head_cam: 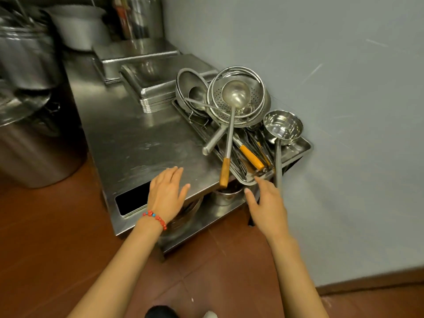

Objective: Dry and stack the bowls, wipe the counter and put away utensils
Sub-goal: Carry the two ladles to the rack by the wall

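A steel counter (137, 134) fills the middle of the view. On its right end a steel tray (300, 148) holds several utensils: a ladle (236, 94) with a wooden handle, a perforated colander (257, 104), nested strainers (190, 88), a small steel ladle bowl (283, 127) and an orange-handled tool (251, 157). My left hand (166, 191), with a red bead bracelet, rests flat and open on the counter's near edge. My right hand (266, 203) hovers open just below the tray's near corner, holding nothing.
Stacked steel baking trays (156, 97) and flat lidded pans (135, 53) sit at the counter's far end. Large steel pots (29, 125) stand at the left. A bowl (226, 196) sits on the lower shelf. A grey wall (344, 88) runs along the right.
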`<state>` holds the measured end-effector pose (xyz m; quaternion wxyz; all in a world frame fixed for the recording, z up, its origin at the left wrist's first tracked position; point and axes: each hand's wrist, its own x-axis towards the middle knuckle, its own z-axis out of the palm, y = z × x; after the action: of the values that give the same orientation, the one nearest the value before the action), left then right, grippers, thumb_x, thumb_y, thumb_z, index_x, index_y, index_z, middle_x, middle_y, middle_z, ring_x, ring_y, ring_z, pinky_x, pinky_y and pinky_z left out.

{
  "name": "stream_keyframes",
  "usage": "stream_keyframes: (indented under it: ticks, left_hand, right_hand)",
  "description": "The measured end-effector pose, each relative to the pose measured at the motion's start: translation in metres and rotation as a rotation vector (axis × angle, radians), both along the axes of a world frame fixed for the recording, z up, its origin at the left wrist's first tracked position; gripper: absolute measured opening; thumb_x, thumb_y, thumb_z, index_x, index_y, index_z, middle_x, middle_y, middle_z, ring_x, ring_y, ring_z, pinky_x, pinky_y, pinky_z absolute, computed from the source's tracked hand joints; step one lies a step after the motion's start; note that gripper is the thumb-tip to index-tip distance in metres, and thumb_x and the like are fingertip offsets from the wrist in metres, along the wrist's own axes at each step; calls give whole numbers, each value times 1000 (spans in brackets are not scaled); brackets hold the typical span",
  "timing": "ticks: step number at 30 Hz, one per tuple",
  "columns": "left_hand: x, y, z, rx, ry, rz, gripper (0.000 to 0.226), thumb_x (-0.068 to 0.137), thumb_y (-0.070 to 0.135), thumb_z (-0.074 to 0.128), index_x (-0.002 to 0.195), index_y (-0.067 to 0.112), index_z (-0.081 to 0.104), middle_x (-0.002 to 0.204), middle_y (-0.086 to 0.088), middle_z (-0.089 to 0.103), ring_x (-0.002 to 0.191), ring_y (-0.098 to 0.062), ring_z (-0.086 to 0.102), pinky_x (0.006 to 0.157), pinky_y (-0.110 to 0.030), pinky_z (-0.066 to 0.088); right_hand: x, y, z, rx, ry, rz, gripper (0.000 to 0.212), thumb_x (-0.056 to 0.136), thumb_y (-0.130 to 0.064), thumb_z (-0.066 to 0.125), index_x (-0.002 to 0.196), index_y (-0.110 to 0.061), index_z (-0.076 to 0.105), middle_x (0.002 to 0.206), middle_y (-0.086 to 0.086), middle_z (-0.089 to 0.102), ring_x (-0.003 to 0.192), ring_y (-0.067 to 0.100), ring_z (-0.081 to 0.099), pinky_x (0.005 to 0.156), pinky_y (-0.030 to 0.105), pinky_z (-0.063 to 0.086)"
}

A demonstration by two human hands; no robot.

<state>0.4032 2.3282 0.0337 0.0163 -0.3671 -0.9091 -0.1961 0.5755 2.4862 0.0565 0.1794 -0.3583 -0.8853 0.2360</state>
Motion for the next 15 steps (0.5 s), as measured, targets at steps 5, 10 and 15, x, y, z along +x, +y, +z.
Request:
stream_keyframes:
  ticks: [5,10,15]
  left_hand:
    - [-16,-85,1,-20,42,170,50,91,34,48,134,11,39,141,-11,43,132,-27,34,107,-42,27]
    - [-24,-196,-4,-10,39,353,48,89,28,54,130,6,46,137,-16,47,130,-31,38,104,-46,30]
    - [-26,-327,-13,-60,15,562,49,91,32,50,133,9,42,140,-12,44,133,-28,33,106,-44,27]
  right_hand:
    - [-47,-53,1,47,-67,212,37,93,-33,48,124,-13,48,126,7,52,120,26,44,93,40,43]
    - [-101,-138,-4,67,-97,401,48,95,-33,44,136,-10,38,139,9,45,131,24,33,103,36,34]
    - [-148,-251,-10,61,-126,612,48,95,-33,44,137,-12,38,142,7,43,132,22,35,107,33,29]
